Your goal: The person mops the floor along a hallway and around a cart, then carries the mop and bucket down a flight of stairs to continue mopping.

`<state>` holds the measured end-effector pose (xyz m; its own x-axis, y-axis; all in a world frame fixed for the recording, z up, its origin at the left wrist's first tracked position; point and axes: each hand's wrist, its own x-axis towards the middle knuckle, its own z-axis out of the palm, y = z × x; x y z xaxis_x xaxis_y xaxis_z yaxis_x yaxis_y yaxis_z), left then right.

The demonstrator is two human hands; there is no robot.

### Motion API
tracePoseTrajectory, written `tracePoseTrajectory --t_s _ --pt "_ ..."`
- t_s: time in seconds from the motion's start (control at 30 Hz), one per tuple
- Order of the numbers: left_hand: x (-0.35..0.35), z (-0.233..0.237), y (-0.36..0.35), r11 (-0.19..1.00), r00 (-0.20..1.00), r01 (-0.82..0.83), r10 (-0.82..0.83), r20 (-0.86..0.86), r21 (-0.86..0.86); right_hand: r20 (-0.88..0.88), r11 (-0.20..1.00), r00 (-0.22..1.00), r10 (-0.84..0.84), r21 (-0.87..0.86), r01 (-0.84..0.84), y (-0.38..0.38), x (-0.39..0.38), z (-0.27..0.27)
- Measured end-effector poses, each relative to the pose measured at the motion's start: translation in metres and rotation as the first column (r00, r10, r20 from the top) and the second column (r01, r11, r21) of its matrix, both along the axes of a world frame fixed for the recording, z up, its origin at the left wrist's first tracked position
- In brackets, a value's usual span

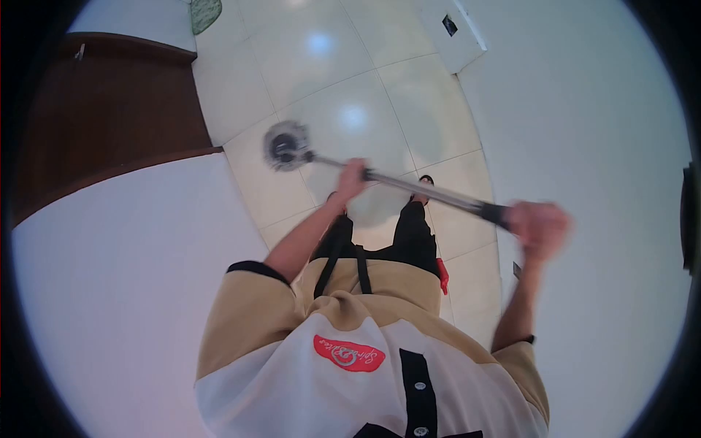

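A spin mop (444,196) with a metal pole is held slantwise in front of my body, off the floor. Its round head (285,148), with a grey fringe and dark centre, points to the left and is blurred. My left hand (353,179) is closed around the pole near the head. At the other end, my right hand (540,226) grips the pole by its black handle (494,214); this hand is smeared by motion, but its fingers are wrapped round.
Pale tiled floor (350,95) runs between two white walls. On the left is a dark brown door (117,109) with a handle. A wall socket (450,26) shows at upper right. A green patterned object (206,13) lies at the top, and red cloth (442,276) hangs at my hip.
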<state>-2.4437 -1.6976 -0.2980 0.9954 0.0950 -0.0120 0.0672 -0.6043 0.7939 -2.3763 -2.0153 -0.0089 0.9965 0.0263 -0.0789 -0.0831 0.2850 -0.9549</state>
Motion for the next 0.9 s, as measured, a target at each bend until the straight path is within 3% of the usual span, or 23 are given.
tracePoseTrajectory --t_s 0.03,0.07,0.1,0.13,0.17,0.23,0.27,0.3,0.33,0.37,0.4,0.43,0.47,0.5,0.53,0.57,0.7,0.73,0.83,0.9 --pt "-0.030 -0.030 0.056 0.983 0.997 0.022 -0.008 -0.076 0.182 0.067 0.982 0.981 0.183 0.022 -0.185 0.048 -0.009 -0.013" --pt "-0.051 -0.037 0.100 0.970 0.931 0.010 0.079 -0.355 0.243 0.135 0.930 0.924 0.358 0.034 -0.366 0.096 -0.018 -0.025" --pt "-0.071 -0.044 0.137 0.970 0.921 0.022 0.075 -0.382 0.243 0.020 0.899 0.906 0.423 -0.130 -0.417 0.117 -0.035 -0.044" --pt "-0.073 -0.021 0.147 0.945 0.864 0.050 0.122 -0.488 0.325 0.085 0.924 0.922 0.379 -0.093 -0.371 0.139 -0.050 -0.058" --pt "-0.071 0.002 0.147 0.913 0.793 0.091 0.174 -0.583 0.397 -0.068 0.760 0.804 0.591 -0.288 -0.583 0.138 -0.046 -0.044" --pt "-0.068 -0.042 0.119 0.920 0.931 0.024 0.122 -0.344 0.392 0.266 0.931 0.894 0.360 -0.158 -0.328 0.113 -0.045 -0.068" --pt "-0.067 -0.059 0.097 0.926 0.971 -0.003 0.094 -0.222 0.377 0.052 0.904 0.910 0.412 -0.150 -0.401 0.068 -0.033 -0.055" --pt "-0.042 -0.054 0.053 0.951 0.944 0.080 0.024 -0.329 0.299 0.153 0.933 0.924 0.350 0.032 -0.358 0.027 -0.017 -0.047" --pt "-0.016 -0.048 -0.021 0.962 0.960 0.078 -0.002 -0.280 0.260 0.084 0.944 0.940 0.330 -0.043 -0.328 -0.045 -0.001 -0.034" --pt "0.003 -0.048 -0.089 0.973 0.954 0.123 -0.062 -0.292 0.195 0.136 0.936 0.971 0.197 -0.320 -0.146 -0.106 -0.005 -0.010" --pt "0.035 0.004 -0.163 0.936 0.878 0.306 -0.207 -0.432 0.175 0.162 0.825 0.978 0.135 -0.565 -0.020 -0.163 -0.010 0.034" --pt "0.053 0.002 -0.238 0.930 0.848 0.360 -0.294 -0.440 0.071 0.181 0.639 0.981 0.069 -0.763 0.095 -0.219 -0.017 0.078" --pt "0.082 0.084 -0.289 0.894 0.813 0.443 -0.368 -0.450 0.069 0.173 0.772 0.977 -0.127 -0.601 0.206 -0.251 -0.025 0.125" --pt "0.093 0.081 -0.352 0.890 0.838 0.457 -0.427 -0.338 0.008 0.346 0.500 0.808 -0.478 -0.649 0.574 -0.248 -0.029 0.159" --pt "0.110 0.120 -0.377 0.841 0.793 0.538 -0.528 -0.305 -0.058 0.398 0.612 0.802 -0.446 -0.518 0.598 -0.250 -0.040 0.188" --pt "0.124 0.137 -0.399 0.824 0.798 0.560 -0.564 -0.212 -0.083 0.473 0.642 0.792 -0.386 -0.479 0.599 -0.236 -0.042 0.204" --pt "0.154 0.127 -0.411 0.786 0.794 0.583 -0.605 -0.060 -0.206 0.609 0.471 0.632 -0.479 -0.430 0.770 -0.157 -0.051 0.200" --pt "0.146 0.126 -0.402 0.785 0.802 0.569 -0.596 -0.048 -0.244 0.575 0.482 0.587 -0.569 -0.345 0.805 -0.155 -0.049 0.202" --pt "0.134 0.130 -0.379 0.854 0.890 0.436 -0.455 -0.002 -0.282 0.443 0.709 0.719 -0.536 -0.226 0.668 -0.196 -0.028 0.203" --pt "0.088 0.141 -0.325 0.891 0.908 0.402 -0.418 -0.036 -0.209 0.327 0.897 0.882 -0.340 -0.171 0.409 -0.207 -0.038 0.205"
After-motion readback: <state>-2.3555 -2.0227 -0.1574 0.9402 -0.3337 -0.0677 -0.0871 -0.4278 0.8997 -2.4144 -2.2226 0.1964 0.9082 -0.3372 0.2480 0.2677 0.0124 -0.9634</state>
